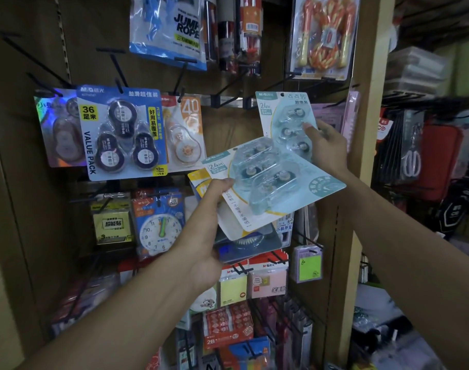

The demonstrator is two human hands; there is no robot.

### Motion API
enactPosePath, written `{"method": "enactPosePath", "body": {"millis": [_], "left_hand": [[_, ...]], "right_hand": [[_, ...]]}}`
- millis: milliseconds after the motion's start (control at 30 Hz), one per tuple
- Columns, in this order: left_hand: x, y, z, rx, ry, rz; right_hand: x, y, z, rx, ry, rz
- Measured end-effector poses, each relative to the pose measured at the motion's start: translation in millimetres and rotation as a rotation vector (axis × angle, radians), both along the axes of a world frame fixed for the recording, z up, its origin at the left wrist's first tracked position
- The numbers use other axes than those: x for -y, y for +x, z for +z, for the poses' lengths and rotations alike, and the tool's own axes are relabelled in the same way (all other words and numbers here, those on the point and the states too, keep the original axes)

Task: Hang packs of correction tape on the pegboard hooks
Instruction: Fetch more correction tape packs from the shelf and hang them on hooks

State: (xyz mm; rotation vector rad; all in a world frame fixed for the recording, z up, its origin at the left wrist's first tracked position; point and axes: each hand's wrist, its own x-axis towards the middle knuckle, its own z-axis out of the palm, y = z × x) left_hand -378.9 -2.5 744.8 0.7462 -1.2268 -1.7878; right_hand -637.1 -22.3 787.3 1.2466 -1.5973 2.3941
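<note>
Teal carded correction-tape pack point(284, 121), pinched upright in right hand point(326, 145) just below bare hook point(229, 96); left hand point(209, 225) grips spare packs point(268, 182); align punched hole, slide on level.

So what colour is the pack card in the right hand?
Pale teal pack, gripped by the right hand; head view.

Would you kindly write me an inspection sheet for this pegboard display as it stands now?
Surface: brown pegboard with black hooks, several bare.
Job's things: teal pack raised near a hook; stack of packs below it.
Clutter: blue value pack, orange pack, toy clock, sticky notes, jump ropes.
Grippers: right hand holds the teal pack; left hand grips the stack.
Cables: nothing seen.
Surroundings: blurred shelves at right.
</note>
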Motion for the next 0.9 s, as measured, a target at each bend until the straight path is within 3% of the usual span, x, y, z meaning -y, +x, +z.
{"method": "enactPosePath", "body": {"millis": [367,467,567,633,700,833,900], "left_hand": [[-13,13,-4,-0.016,0.009,-0.041],[0,7,10,0.150,-0.100,0.161],[24,-2,16,0.400,-0.286,0.138],[30,-5,18,0.621,-0.304,0.113],[36,-1,12,0.673,-0.401,0.091],[46,18,-13,0.490,-0.355,0.045],[42,24,-26,0.332,-0.174,0.140]], "right_hand": [[35,-7,16,-0.077,0.270,-0.011],[59,-10,26,-0.108,0.361,-0.050],[79,-7,32,-0.128,0.468,-0.138],[92,-8,32,-0.127,0.476,-0.144],[96,-7,31,-0.123,0.485,-0.148],[86,1,30,-0.155,0.409,-0.156],[62,15,25,-0.177,0.327,-0.096]]}}
